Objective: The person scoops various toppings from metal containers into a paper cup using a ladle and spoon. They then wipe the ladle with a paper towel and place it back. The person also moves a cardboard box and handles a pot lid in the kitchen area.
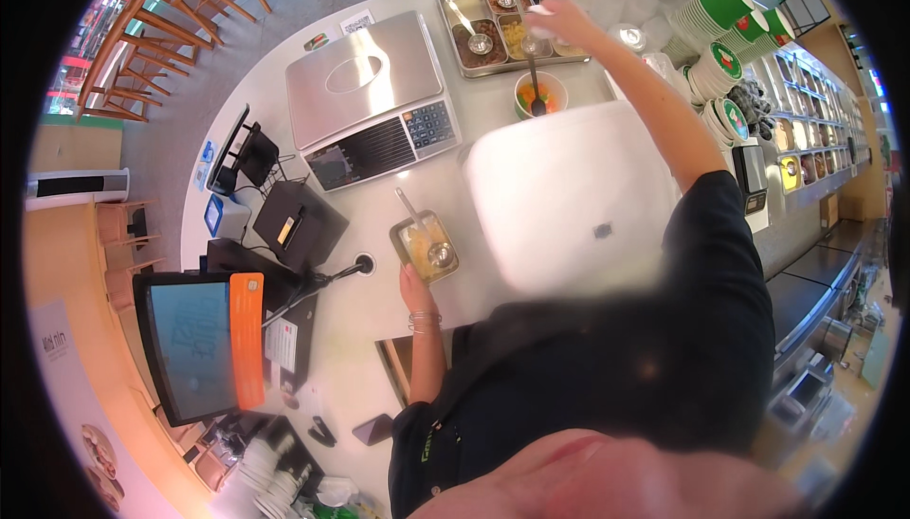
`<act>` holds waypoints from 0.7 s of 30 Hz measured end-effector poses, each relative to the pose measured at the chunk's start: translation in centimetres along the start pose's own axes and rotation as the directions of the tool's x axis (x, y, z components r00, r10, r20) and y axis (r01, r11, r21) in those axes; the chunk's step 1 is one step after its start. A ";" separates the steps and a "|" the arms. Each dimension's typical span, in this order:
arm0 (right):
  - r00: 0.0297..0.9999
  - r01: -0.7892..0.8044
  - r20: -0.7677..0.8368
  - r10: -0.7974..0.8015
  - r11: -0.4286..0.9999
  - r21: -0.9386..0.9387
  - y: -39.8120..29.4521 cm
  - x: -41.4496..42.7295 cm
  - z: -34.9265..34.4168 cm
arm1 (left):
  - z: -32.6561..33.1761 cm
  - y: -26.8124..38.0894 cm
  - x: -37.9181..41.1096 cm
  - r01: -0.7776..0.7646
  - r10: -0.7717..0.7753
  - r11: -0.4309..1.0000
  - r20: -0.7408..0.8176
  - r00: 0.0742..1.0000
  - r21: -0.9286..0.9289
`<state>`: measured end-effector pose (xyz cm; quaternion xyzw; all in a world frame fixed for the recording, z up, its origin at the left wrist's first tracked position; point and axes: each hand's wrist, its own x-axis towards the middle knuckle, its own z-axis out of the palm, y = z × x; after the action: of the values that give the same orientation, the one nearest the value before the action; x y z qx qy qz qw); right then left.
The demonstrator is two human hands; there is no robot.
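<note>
At the near left, my left hand (416, 293) grips the side of a small metal pan (399, 238). Yellowish food (421, 243) fills that pan, with a ladle (441, 254) lying in it. My right hand (561, 21) is stretched out over the right side of a large metal tray (455, 67) and has a white item (542, 13) in its fingers, too blurred to name. Inserts in the tray hold dark red beans (469, 57), yellow pieces (510, 34) and other foods, with ladles. Just below stands a paper bowl (561, 103) of colourful food with a dark spoon (537, 96).
A large white lid-like panel (569, 192) lies before me. Left of it are a digital scale (370, 85), a black printer (302, 224) and a monitor (192, 348). Stacked paper cups (721, 11) line the right side. A phone (373, 429) and a stapler (322, 431) lie lower left.
</note>
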<state>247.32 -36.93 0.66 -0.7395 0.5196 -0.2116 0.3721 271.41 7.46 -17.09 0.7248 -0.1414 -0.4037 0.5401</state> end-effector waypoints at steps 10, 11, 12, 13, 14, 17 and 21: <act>0.988 -0.062 -0.157 0.000 0.918 -0.391 19.8 12.4 -3.7 | 1.0 -2.2 0.3 0.031 0.017 0.872 -0.093 0.995 0.489; 0.989 -0.046 -0.146 -0.025 0.887 -0.460 20.8 13.1 -3.5 | 1.3 -1.8 0.3 0.074 -0.050 0.899 -0.068 0.996 0.431; 0.989 -0.072 -0.150 -0.006 0.858 -0.509 21.5 13.5 -2.9 | 1.9 -0.5 -0.1 0.030 -0.006 0.924 -0.065 0.998 0.382; 0.989 -0.087 -0.151 0.002 0.826 -0.557 20.5 13.6 -2.2 | 1.7 -1.3 -0.2 0.045 0.025 0.904 -0.157 0.987 0.424; 0.988 -0.102 -0.153 0.011 0.791 -0.604 19.8 13.7 -1.7 | 0.8 -2.7 -0.3 0.064 0.059 0.883 -0.244 0.968 0.465; 0.992 -0.084 -0.123 -0.014 0.657 -0.749 20.0 14.1 -1.8 | 0.4 -2.2 -0.7 0.125 0.068 0.848 -0.340 0.938 0.516; 0.992 -0.059 -0.121 -0.042 0.686 -0.725 20.7 14.3 -2.0 | 0.8 -1.0 -1.7 0.156 0.075 0.846 -0.404 0.912 0.510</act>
<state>238.62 -54.57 -15.06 -0.8087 0.5870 -0.0337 0.0159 269.53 8.39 -17.28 0.9166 -0.1158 -0.1996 0.3266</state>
